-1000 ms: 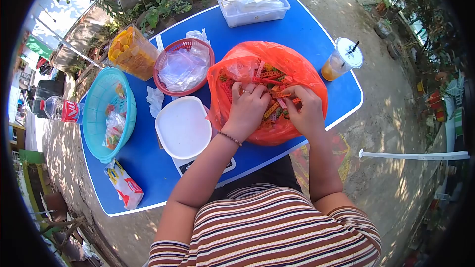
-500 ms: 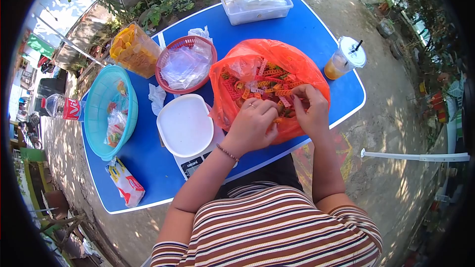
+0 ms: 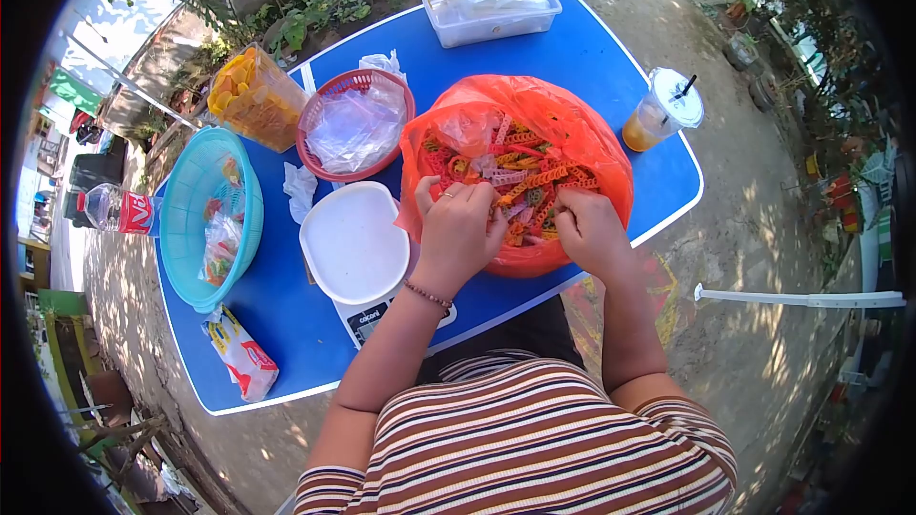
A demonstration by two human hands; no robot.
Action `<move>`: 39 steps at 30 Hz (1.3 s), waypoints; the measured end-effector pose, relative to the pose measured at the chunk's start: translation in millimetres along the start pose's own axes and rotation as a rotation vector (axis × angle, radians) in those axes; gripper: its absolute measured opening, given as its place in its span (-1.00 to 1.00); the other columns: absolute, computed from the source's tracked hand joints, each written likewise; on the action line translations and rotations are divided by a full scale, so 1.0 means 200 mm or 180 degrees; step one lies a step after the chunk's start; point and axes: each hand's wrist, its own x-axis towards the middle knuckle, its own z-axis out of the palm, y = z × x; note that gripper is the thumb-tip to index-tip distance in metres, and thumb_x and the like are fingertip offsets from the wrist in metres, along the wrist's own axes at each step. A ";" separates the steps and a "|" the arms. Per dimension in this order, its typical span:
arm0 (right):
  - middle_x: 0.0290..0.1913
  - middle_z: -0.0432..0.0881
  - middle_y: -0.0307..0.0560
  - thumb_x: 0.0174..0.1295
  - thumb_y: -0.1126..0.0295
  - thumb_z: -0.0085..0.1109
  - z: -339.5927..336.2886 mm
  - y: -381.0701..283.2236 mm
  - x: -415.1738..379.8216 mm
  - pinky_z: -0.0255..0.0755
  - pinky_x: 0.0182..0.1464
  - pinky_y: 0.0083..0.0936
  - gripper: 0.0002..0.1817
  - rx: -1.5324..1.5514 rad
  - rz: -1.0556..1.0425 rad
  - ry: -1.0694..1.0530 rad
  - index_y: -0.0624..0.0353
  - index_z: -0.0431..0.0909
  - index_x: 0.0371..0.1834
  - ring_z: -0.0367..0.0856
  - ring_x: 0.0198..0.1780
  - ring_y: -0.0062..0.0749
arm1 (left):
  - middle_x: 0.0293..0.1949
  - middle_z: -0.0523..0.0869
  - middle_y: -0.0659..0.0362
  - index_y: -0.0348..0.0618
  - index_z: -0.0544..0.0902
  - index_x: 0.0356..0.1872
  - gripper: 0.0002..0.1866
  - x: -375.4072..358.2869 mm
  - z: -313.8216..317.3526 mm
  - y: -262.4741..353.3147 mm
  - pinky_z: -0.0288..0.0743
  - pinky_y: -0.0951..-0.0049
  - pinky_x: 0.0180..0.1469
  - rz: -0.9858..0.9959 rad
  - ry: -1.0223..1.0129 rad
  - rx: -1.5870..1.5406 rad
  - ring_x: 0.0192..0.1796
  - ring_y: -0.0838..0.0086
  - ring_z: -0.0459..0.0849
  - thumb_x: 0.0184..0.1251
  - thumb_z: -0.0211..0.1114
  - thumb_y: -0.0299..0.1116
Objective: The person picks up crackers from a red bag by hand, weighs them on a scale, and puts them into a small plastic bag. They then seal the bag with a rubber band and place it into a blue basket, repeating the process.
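Colored snack spirals, too many to be counted and lying in mixed directions, are held in one red bag, between and beyond the curled fingers of the left hand and right hand, both equally near. Whether anything is pinched cannot be told. Left of the bag, two baskets, one scale and one bottle are seen; right, one cup.

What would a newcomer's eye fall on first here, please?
Probably the bright red plastic bag of colourful twisted pieces on the blue table, with the left hand and right hand over its near side. After that, the turquoise basket stands out at the table's left side.
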 end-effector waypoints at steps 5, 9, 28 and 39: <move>-0.34 0.73 0.12 0.28 0.38 0.24 0.08 -0.03 0.07 0.57 -0.17 -0.05 -0.84 -0.0826 0.0000 0.0049 0.11 0.69 -0.12 0.75 -0.21 0.04 | -0.41 0.77 0.27 0.02 0.73 -0.22 -0.88 -0.01 0.00 -0.01 0.14 0.04 0.36 -0.0036 0.0063 -0.0043 -0.26 0.40 0.76 0.22 0.41 -0.35; -0.29 0.76 0.12 0.29 0.34 0.27 0.11 -0.01 0.08 0.60 -0.13 -0.05 -0.79 -0.0891 0.0085 0.0065 0.05 0.72 -0.04 0.75 -0.18 0.05 | -0.40 0.78 0.29 0.09 0.77 -0.14 -0.81 -0.03 -0.03 0.00 0.13 0.05 0.36 -0.0011 0.0025 -0.0200 -0.28 0.43 0.75 0.22 0.41 -0.35; -0.35 0.73 0.10 0.38 0.40 0.21 -0.04 -0.06 -0.03 0.53 -0.27 -0.21 -0.85 -0.0007 0.0354 0.0514 0.27 0.64 -0.13 0.75 -0.34 -0.03 | -0.23 0.77 0.30 0.08 0.71 -0.17 -0.88 -0.06 0.10 0.09 0.14 -0.01 0.30 0.0433 -0.0357 -0.0205 -0.07 0.39 0.71 0.31 0.39 -0.30; -0.26 0.77 0.09 0.31 0.35 0.31 0.01 -0.07 -0.06 0.58 -0.13 -0.05 -0.83 -0.1239 0.0662 -0.0179 0.17 0.68 -0.12 0.74 -0.17 0.10 | -0.25 0.77 0.25 0.06 0.71 -0.10 -0.80 -0.08 0.11 0.08 0.14 -0.01 0.36 0.0215 -0.0344 -0.0193 -0.07 0.36 0.71 0.30 0.42 -0.23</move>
